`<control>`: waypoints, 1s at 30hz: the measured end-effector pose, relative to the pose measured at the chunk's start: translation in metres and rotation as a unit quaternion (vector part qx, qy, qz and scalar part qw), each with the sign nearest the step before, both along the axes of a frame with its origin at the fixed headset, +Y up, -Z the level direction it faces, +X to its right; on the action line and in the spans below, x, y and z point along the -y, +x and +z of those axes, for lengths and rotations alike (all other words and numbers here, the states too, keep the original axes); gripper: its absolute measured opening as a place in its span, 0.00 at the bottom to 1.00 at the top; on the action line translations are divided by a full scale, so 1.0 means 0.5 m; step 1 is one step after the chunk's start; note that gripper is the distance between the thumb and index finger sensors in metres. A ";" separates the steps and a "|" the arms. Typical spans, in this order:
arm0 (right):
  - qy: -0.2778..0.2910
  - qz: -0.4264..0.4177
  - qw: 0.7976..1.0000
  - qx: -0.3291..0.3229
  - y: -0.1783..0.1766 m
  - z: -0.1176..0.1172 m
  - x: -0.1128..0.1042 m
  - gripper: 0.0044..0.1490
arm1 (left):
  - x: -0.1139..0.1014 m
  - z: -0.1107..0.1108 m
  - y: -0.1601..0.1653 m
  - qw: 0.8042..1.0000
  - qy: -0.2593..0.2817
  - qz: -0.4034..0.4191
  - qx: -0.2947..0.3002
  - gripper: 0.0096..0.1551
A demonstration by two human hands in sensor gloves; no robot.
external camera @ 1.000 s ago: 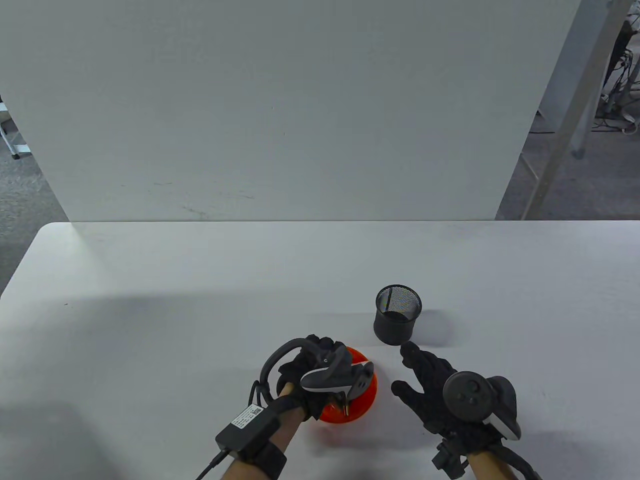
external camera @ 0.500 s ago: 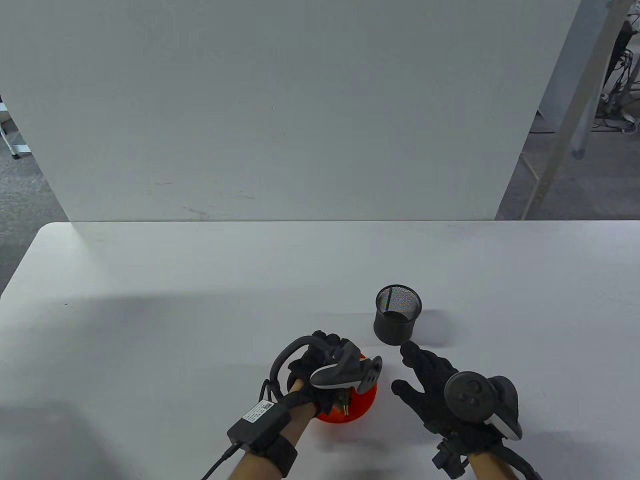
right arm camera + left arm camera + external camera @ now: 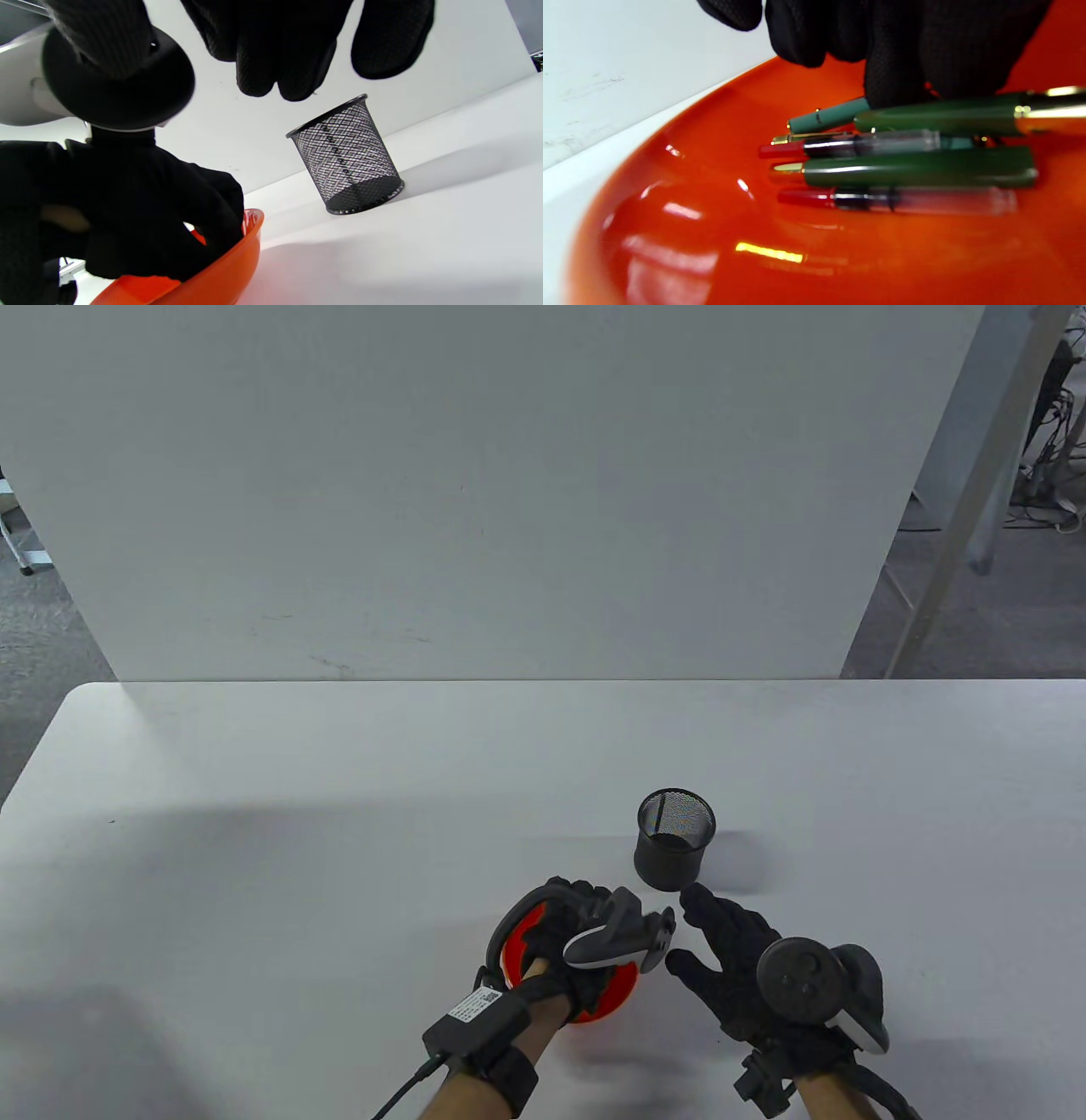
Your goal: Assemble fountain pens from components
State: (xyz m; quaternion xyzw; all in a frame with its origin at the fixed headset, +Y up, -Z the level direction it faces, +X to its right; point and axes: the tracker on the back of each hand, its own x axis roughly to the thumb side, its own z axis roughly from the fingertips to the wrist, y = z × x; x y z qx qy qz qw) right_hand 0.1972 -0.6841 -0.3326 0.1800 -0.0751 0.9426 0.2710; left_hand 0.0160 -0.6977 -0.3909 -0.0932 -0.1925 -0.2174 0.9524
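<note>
Reaching into the glossy orange plastic bowl (image 3: 670,203) with the left hand (image 3: 564,937); its fingertips (image 3: 895,80) curl down onto the far end of the parts pile, touching the teal pen section (image 3: 828,119) and the upper dark green barrel with the gold band (image 3: 950,117). Can't tell whether anything is actually pinched yet (contact is hidden under the glove).

Parts lie side by side in the bowl: two clear converters with red ends (image 3: 882,199), a second dark green barrel (image 3: 916,171), and gold trim between them.

Right hand (image 3: 747,976) hovers just right of the bowl, fingers spread wide, holding nothing. Black wire-mesh pen cup (image 3: 674,848) stands just beyond it on the white table (image 3: 297,831).

My read for the pick:
- single out one piece; they're packed tight and round, so will likely roll
- pinch mid-length, lift straight up so neighbours aren't dragged along
- bowl is slick; steady the rim with the right hand if it slides
- pass to the right hand before mating threads
</note>
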 end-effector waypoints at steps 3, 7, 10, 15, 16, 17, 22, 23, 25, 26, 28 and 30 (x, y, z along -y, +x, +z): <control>-0.002 0.004 1.000 -0.005 -0.003 0.002 0.002 0.47 | 0.000 0.003 0.003 1.000 -0.006 -0.008 -0.006 0.25; 0.003 0.001 1.000 0.001 0.001 0.003 0.001 0.47 | 0.003 0.002 0.003 0.999 -0.028 -0.018 -0.019 0.26; -0.009 -0.002 1.000 0.003 0.007 0.000 -0.002 0.46 | 0.003 0.003 0.000 0.999 -0.033 -0.019 -0.021 0.25; -0.014 -0.003 1.000 0.027 0.021 -0.004 -0.001 0.47 | 0.005 0.006 -0.002 0.999 -0.030 -0.022 -0.026 0.24; -0.014 -0.004 0.999 0.031 0.025 -0.005 0.000 0.47 | 0.004 0.008 -0.002 0.999 -0.027 -0.025 -0.023 0.24; -0.014 -0.008 0.999 0.036 0.027 -0.006 0.000 0.47 | 0.003 0.010 -0.003 0.999 -0.022 -0.027 -0.021 0.24; -0.016 -0.020 0.999 0.033 0.030 -0.006 -0.001 0.48 | 0.002 0.012 -0.005 0.999 -0.030 -0.027 -0.018 0.24; -0.016 -0.022 0.999 0.032 0.030 -0.006 -0.001 0.48 | 0.002 0.012 -0.006 0.999 -0.028 -0.029 -0.012 0.24; -0.014 -0.021 0.999 0.031 0.030 -0.006 -0.001 0.48 | 0.001 0.011 -0.009 0.999 -0.032 -0.028 -0.014 0.25; -0.013 -0.021 0.999 0.031 0.030 -0.006 -0.001 0.48 | 0.000 0.011 -0.012 0.999 -0.033 -0.025 -0.011 0.25; -0.012 -0.023 0.999 0.032 0.031 -0.005 -0.001 0.48 | 0.000 0.010 -0.015 0.999 -0.035 -0.023 -0.012 0.26; -0.012 -0.025 0.999 0.034 0.032 -0.005 -0.002 0.49 | -0.003 0.010 -0.014 0.999 -0.036 -0.023 -0.011 0.26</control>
